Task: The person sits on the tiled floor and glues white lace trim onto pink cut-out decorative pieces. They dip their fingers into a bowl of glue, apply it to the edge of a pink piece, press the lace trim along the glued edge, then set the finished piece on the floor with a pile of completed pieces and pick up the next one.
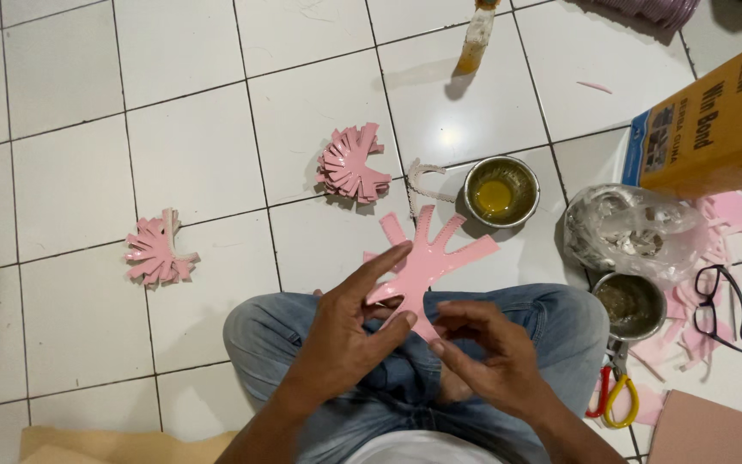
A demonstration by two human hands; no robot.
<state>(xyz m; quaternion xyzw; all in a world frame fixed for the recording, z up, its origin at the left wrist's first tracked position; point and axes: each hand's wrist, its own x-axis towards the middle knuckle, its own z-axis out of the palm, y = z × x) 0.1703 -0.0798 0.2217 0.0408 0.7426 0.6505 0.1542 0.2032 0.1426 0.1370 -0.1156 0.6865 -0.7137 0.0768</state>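
Right now both hands hold one pink cut-out piece above the lap, over the white tiled floor. The left hand lies flat along its lower edge, fingers stretched out; the right hand pinches its narrow bottom tip — the forked, toothed arms fan upward. Just beyond sits a small metal bowl of yellow glue (two stacks of similar pink pieces lie farther left).

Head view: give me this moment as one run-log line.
left hand: holds pink cutout piece | right hand: pinches its lower end | glue bowl: on tile beyond | pink stacks: floor
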